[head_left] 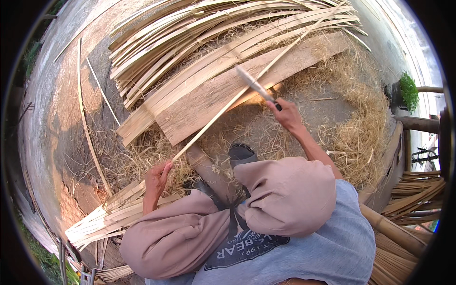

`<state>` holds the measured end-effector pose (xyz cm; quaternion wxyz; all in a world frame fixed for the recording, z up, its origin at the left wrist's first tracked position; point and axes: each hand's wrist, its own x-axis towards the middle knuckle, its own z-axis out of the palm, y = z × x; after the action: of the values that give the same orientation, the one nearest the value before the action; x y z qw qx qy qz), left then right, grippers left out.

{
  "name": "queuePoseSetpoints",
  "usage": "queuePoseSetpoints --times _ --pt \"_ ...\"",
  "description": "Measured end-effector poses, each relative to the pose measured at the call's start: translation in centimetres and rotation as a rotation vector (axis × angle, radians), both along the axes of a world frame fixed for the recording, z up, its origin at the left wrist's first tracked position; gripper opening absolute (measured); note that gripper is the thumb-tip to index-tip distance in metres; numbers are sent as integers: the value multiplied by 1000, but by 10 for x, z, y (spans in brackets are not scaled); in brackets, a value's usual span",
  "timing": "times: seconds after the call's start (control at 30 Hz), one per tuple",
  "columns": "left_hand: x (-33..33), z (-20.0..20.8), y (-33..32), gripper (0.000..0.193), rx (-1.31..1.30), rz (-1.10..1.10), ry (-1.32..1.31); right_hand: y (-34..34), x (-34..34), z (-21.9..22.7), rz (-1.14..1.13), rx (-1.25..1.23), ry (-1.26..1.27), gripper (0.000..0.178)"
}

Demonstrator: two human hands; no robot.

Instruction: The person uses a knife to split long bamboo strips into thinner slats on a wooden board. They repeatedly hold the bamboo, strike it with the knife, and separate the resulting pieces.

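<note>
A long, thin bamboo strip (213, 119) slants from the lower left to the far right, across a wide wooden plank (199, 107). My left hand (157, 183) is closed around its near end, the fingers pinching it beside my left knee. In my right hand (287, 116) is a knife (256, 85), gripped by its dark handle. Its pale blade crosses the strip above the plank's near edge. Whether the blade touches the strip or passes just over it, I cannot tell.
A large pile of split bamboo strips (161, 52) lies beyond the plank. More strips (107, 218) lie at the lower left. Curly shavings (358, 135) cover the ground. A bamboo pole (394, 230) and bundled strips (413, 197) stand at the right. My foot (242, 153) is below the plank.
</note>
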<state>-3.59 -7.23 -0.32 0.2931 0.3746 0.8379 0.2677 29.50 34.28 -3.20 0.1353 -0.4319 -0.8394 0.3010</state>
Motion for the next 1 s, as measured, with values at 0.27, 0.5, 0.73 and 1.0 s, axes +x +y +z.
queuePoseSetpoints --times 0.27,0.5,0.73,1.0 --pt "7 25 -2 28 -32 4 188 29 -14 15 -186 -74 -63 67" --pt "9 19 -30 30 3 23 268 10 6 1 -195 -43 -123 64" --pt "40 21 77 44 110 -77 150 69 31 14 -369 -5 -170 69" --pt "-30 162 165 43 0 -328 205 -145 -29 41 283 -372 -70 41"
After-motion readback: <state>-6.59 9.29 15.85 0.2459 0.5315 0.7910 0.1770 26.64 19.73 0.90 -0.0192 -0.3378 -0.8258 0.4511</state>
